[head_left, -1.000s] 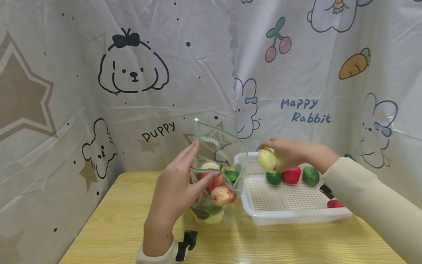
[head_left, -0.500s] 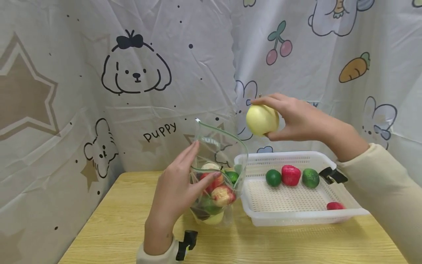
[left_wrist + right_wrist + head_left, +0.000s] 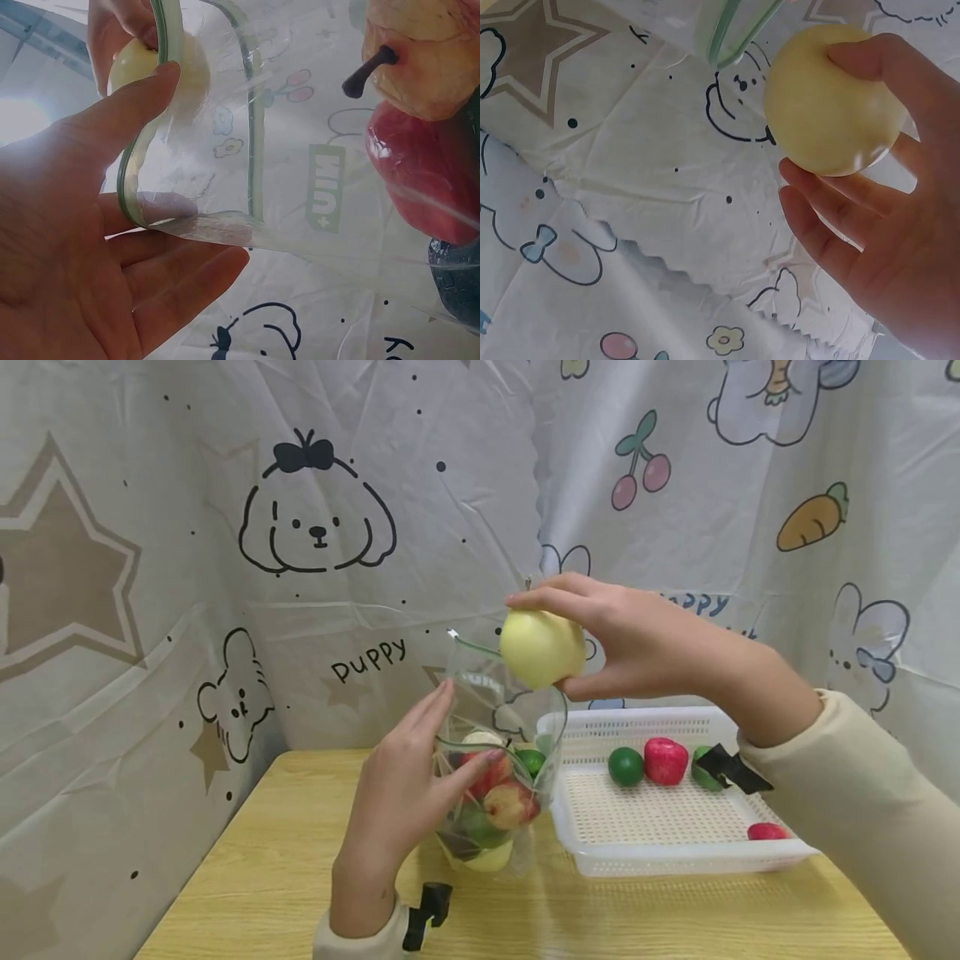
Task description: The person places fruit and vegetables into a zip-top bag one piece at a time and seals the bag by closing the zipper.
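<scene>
My right hand (image 3: pixel 637 639) holds a round yellow apple (image 3: pixel 542 647) between thumb and fingers, with a short stem at its top. The apple (image 3: pixel 832 97) is above the mouth of a clear zip bag (image 3: pixel 487 702) with a green seal. My left hand (image 3: pixel 401 802) holds the bag's mouth at its left side, thumb at the near rim (image 3: pixel 169 45) and fingers behind. Inside the bag are a red-and-yellow fruit (image 3: pixel 512 804), a red one (image 3: pixel 420 172), green ones and a yellow one at the bottom.
Right of the bag stands a white perforated basket (image 3: pixel 690 865). In it lie a dark green fruit (image 3: pixel 626 767), a red apple-like fruit (image 3: pixel 666 761), another green fruit (image 3: pixel 703 768) partly hidden by the right wrist strap, and a red piece (image 3: pixel 768 832). A printed cloth (image 3: pixel 465 577) hangs behind.
My right hand has lifted the yellow apple out from over the basket and carried it left to above the bag's mouth. My left hand stays at the bag.
</scene>
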Motion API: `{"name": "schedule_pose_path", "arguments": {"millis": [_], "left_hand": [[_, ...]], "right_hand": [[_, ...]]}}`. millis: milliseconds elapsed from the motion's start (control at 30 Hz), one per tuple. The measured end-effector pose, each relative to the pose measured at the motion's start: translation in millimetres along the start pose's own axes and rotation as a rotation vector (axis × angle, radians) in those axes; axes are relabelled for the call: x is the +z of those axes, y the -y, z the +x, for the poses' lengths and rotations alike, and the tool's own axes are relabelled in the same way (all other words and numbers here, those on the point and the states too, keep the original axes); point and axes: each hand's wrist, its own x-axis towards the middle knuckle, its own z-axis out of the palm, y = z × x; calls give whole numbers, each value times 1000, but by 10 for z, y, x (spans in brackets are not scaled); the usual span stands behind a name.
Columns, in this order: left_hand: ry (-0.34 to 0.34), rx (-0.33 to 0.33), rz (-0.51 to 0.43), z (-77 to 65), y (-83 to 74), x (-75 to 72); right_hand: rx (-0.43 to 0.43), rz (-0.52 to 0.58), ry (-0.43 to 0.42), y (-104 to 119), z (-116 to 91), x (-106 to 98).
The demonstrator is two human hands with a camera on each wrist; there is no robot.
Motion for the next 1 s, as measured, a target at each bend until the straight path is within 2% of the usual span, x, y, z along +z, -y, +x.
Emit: {"name": "schedule_pose_path", "arguments": {"millis": [333,567,1000], "left_hand": [[9,-16,-24,11,0,8],[13,-26,-20,12,-8,5],[-25,-18,-11,45,7,39]], "right_hand": [[12,-19,95,112,75,194],[20,23,162,127,118,308],[21,10,177,113,138,362]]}}
